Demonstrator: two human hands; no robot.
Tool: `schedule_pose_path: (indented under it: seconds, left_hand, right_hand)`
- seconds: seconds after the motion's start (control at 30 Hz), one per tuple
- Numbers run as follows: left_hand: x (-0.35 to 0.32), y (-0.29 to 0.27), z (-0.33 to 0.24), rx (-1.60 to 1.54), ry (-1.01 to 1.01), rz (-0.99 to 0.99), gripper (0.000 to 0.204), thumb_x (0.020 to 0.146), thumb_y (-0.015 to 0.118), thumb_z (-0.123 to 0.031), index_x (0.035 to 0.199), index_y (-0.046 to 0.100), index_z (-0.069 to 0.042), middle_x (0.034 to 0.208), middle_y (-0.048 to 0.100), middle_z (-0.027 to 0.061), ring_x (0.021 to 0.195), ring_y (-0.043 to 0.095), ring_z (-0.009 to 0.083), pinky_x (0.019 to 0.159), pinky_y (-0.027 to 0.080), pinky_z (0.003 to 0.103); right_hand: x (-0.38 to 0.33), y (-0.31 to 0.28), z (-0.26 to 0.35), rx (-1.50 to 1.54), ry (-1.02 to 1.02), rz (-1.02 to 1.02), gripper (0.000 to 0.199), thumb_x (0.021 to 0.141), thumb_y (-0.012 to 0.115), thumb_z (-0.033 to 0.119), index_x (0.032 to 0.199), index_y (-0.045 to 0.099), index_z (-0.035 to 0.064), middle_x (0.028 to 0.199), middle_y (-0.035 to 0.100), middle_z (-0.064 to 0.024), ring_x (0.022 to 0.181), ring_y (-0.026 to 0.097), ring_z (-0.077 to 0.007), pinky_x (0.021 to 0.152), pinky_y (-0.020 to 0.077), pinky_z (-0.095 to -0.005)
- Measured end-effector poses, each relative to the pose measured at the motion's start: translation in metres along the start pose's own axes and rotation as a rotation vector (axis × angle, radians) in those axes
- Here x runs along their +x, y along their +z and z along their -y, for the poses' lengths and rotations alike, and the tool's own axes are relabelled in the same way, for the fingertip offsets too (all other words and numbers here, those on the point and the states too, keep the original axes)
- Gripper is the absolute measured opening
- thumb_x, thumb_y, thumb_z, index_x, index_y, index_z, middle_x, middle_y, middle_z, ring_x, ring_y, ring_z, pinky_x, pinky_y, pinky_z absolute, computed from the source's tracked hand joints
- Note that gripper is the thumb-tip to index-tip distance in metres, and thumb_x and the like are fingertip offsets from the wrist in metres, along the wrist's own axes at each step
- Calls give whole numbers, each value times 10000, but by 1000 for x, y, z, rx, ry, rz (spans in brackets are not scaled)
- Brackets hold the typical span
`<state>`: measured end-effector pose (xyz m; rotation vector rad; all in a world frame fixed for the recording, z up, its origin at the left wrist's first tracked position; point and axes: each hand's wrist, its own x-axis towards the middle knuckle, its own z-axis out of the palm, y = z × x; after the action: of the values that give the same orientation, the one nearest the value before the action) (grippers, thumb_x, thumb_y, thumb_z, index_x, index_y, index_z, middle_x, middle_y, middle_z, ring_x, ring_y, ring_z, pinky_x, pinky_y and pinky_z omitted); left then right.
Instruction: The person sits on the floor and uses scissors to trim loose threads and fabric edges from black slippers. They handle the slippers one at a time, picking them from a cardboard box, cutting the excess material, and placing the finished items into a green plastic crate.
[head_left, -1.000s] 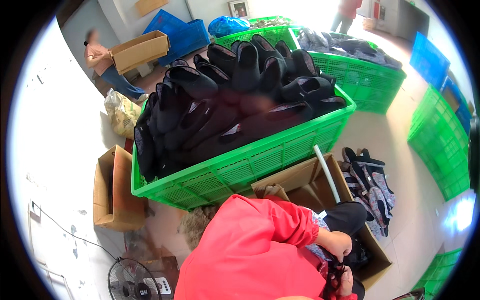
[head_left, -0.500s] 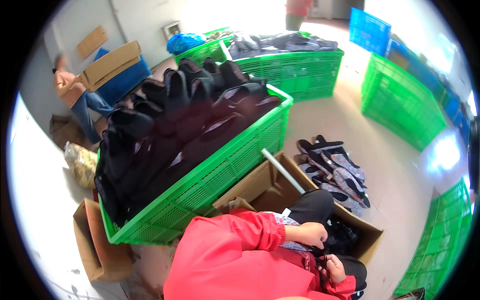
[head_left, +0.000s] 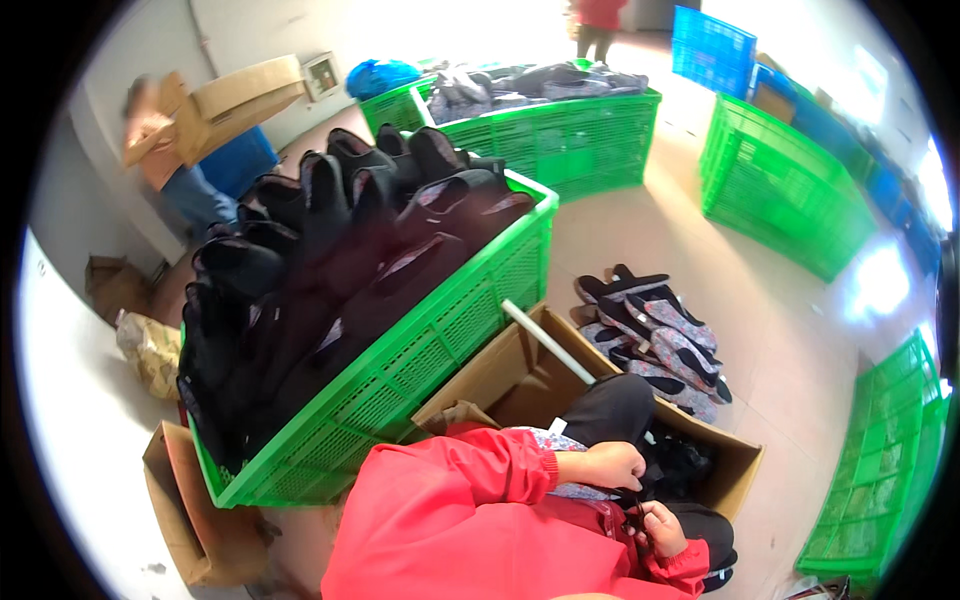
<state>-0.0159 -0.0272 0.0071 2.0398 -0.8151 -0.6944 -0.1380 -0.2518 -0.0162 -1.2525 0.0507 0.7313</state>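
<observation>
My left hand (head_left: 615, 466) is closed, its fingertips pinched together over a dark item in my lap. Just below it, my right hand (head_left: 661, 530) is curled around a small dark thing with loop-like parts, too small and shaded to name. A floral-patterned piece (head_left: 580, 491) with a white tag lies under my left wrist, mostly hidden by my red sleeve. Around my black-clad knee stands an open cardboard box (head_left: 738, 478), with dark items (head_left: 678, 462) inside it. A white bar (head_left: 548, 341) leans across the box's far side.
A green crate (head_left: 400, 375) heaped with black shoes (head_left: 330, 200) stands at the left. Floral and black shoes (head_left: 660, 340) lie piled on the floor beyond the box. More green crates (head_left: 785, 190) stand farther off. At far left, a person (head_left: 160, 150) carries a cardboard box (head_left: 240, 100).
The view has shifted slightly. The person at far left has lifted the cardboard box higher and stands more upright. My hands stay close together in nearly the same pose.
</observation>
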Motion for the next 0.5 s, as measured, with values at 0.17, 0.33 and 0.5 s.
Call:
schedule_pose_path:
  seconds: [0.17,0.33,0.5]
  left_hand:
    - [2,0,-4,-56,-53,-17,237,740,733,-251,838,690,-39,742,666,126,703,652,275,646,493,394]
    - [-1,1,-3,-80,-81,-62,244,706,762,-230,846,707,-38,779,676,136,758,663,288,688,512,386]
    - [2,4,0,-71,-56,-69,240,725,739,-245,837,691,-38,754,668,127,725,658,278,661,501,385]
  right_hand:
    - [0,-5,-8,20,-25,7,319,980,521,315,1124,545,31,808,644,-78,519,408,-49,492,326,-188]
    - [3,-4,-3,3,-5,29,415,973,539,402,1105,541,9,784,623,-87,519,407,-64,494,335,-191]
    - [2,-8,-4,2,-18,25,408,979,533,392,1107,539,4,778,620,-84,513,404,-64,490,334,-192]
